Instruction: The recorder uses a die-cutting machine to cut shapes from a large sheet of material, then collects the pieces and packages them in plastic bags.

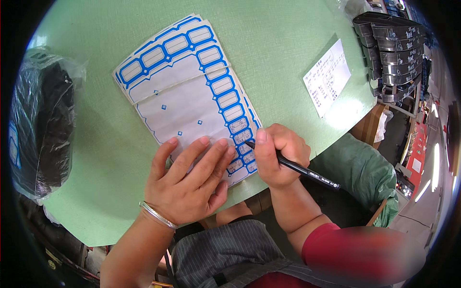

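A stack of label sheets [168, 113] with blue-bordered stickers lies aslant on the green table [103, 144]. Stickers toward the lower right carry handwriting; those farther up the right column and along the top are blank. My left hand [189, 180] rests flat on the sheet's lower part, fingers spread, a silver bangle at the wrist. In my right hand [281, 156] is a black pen [312, 174], gripped between thumb and fingers. Its tip meets a sticker in the right column, beside the written ones.
A white paper with handwriting [329, 78] lies to the right. Black plastic parts [394, 53] are stacked at the far right. A plastic-wrapped dark bundle [45, 122] sits at the left edge. Green sheeting [357, 168] hangs beside the table's right edge.
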The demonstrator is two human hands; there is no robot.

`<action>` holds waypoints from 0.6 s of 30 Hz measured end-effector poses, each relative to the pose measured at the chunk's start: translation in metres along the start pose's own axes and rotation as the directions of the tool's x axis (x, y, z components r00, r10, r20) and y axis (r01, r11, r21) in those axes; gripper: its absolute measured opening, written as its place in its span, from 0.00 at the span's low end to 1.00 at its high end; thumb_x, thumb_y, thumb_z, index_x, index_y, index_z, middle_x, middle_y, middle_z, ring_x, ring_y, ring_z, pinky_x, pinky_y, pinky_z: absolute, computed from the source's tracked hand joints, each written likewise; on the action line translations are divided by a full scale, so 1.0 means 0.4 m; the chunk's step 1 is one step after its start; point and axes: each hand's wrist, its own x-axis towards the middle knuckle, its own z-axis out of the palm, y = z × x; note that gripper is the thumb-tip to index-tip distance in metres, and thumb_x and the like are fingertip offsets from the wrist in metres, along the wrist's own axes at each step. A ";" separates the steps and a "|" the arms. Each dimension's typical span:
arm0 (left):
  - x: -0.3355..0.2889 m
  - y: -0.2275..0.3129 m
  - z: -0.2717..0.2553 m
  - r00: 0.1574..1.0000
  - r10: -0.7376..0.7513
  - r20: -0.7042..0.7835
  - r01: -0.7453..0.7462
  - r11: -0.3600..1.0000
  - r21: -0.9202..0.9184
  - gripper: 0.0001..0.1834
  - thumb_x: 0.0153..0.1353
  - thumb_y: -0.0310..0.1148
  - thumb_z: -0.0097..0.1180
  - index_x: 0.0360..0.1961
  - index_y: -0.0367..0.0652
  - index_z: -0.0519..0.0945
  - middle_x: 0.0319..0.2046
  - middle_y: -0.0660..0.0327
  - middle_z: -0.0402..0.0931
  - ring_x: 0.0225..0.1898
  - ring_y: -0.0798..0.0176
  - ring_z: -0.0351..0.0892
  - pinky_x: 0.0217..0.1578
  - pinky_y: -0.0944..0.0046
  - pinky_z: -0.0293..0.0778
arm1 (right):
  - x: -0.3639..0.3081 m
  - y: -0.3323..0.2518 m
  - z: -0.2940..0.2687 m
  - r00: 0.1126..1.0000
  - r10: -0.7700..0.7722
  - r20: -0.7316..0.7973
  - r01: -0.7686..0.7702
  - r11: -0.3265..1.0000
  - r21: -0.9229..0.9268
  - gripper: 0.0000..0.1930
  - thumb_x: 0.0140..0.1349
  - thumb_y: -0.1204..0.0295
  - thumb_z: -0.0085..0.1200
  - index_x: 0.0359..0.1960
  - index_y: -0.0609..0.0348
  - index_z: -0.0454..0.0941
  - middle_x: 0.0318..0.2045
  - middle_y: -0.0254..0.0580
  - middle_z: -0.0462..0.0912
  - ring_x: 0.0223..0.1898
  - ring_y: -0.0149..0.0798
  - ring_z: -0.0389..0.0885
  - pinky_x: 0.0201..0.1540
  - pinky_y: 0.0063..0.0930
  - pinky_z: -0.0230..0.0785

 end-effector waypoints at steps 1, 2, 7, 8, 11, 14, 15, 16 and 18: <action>0.004 -0.005 0.000 1.000 0.005 -0.002 -0.005 1.000 0.009 0.24 0.46 0.40 0.58 0.48 0.54 0.82 0.52 0.70 0.75 0.54 0.65 0.71 0.62 0.51 0.55 | 0.001 0.004 0.000 1.000 -0.009 -0.008 0.009 1.000 0.002 0.14 0.55 0.80 0.59 0.18 0.57 0.66 0.13 0.41 0.72 0.12 0.36 0.69 0.14 0.26 0.58; 0.003 -0.006 0.002 1.000 0.010 -0.009 -0.010 1.000 0.018 0.24 0.46 0.40 0.58 0.48 0.54 0.82 0.52 0.70 0.75 0.54 0.65 0.71 0.62 0.51 0.55 | -0.004 0.007 -0.007 1.000 0.002 0.006 -0.002 1.000 -0.001 0.13 0.56 0.80 0.59 0.19 0.58 0.67 0.13 0.40 0.72 0.12 0.34 0.69 0.15 0.25 0.58; -0.001 -0.004 0.004 1.000 0.004 -0.006 -0.004 1.000 -0.006 0.25 0.46 0.41 0.59 0.49 0.54 0.82 0.52 0.70 0.75 0.54 0.65 0.71 0.63 0.50 0.55 | -0.015 0.010 -0.016 0.953 0.295 -0.065 -0.264 0.919 0.292 0.13 0.58 0.78 0.58 0.20 0.59 0.68 0.14 0.36 0.73 0.13 0.27 0.67 0.16 0.22 0.58; 0.000 -0.003 0.004 1.000 0.006 -0.010 -0.006 1.000 -0.006 0.25 0.46 0.41 0.59 0.49 0.54 0.82 0.52 0.70 0.75 0.54 0.65 0.71 0.63 0.50 0.55 | -0.010 0.009 -0.021 0.961 0.264 -0.079 -0.234 0.933 0.273 0.13 0.59 0.78 0.58 0.20 0.59 0.68 0.14 0.35 0.73 0.14 0.25 0.67 0.16 0.21 0.58; 0.001 -0.001 0.004 1.000 0.007 -0.015 -0.007 1.000 -0.007 0.25 0.45 0.41 0.60 0.49 0.54 0.82 0.53 0.70 0.74 0.54 0.65 0.71 0.63 0.50 0.54 | 0.011 -0.004 -0.017 0.977 0.189 -0.104 -0.161 0.960 0.229 0.12 0.59 0.77 0.59 0.20 0.59 0.68 0.14 0.35 0.74 0.14 0.25 0.67 0.16 0.21 0.58; 0.002 -0.001 0.000 1.000 0.003 -0.007 -0.003 1.000 0.007 0.25 0.45 0.41 0.59 0.49 0.54 0.82 0.52 0.70 0.75 0.54 0.65 0.71 0.62 0.50 0.55 | 0.023 -0.003 0.006 0.999 0.044 -0.024 -0.042 0.996 0.082 0.13 0.57 0.75 0.61 0.20 0.57 0.69 0.14 0.39 0.74 0.12 0.34 0.69 0.15 0.26 0.58; 0.004 0.001 -0.002 1.000 -0.002 0.002 0.002 1.000 0.010 0.24 0.47 0.41 0.58 0.49 0.55 0.82 0.53 0.71 0.74 0.54 0.67 0.71 0.62 0.51 0.55 | 0.022 0.002 0.010 0.999 0.043 -0.025 -0.041 0.996 0.079 0.13 0.57 0.75 0.61 0.20 0.57 0.69 0.14 0.39 0.74 0.12 0.34 0.69 0.15 0.26 0.58; 0.003 0.001 -0.004 1.000 -0.011 0.013 0.011 1.000 0.016 0.23 0.48 0.41 0.57 0.49 0.55 0.82 0.54 0.72 0.74 0.55 0.68 0.71 0.63 0.51 0.56 | 0.019 0.006 0.015 1.000 0.019 -0.020 -0.017 0.998 0.063 0.13 0.57 0.75 0.61 0.19 0.57 0.69 0.14 0.39 0.74 0.12 0.35 0.69 0.15 0.27 0.58; 0.004 0.000 -0.005 1.000 -0.014 0.009 0.014 1.000 0.017 0.23 0.49 0.41 0.57 0.49 0.55 0.81 0.54 0.72 0.74 0.54 0.68 0.71 0.63 0.51 0.56 | 0.019 0.004 0.019 0.999 0.049 -0.003 -0.049 0.995 0.082 0.13 0.57 0.74 0.61 0.19 0.56 0.68 0.14 0.38 0.73 0.12 0.36 0.69 0.15 0.27 0.59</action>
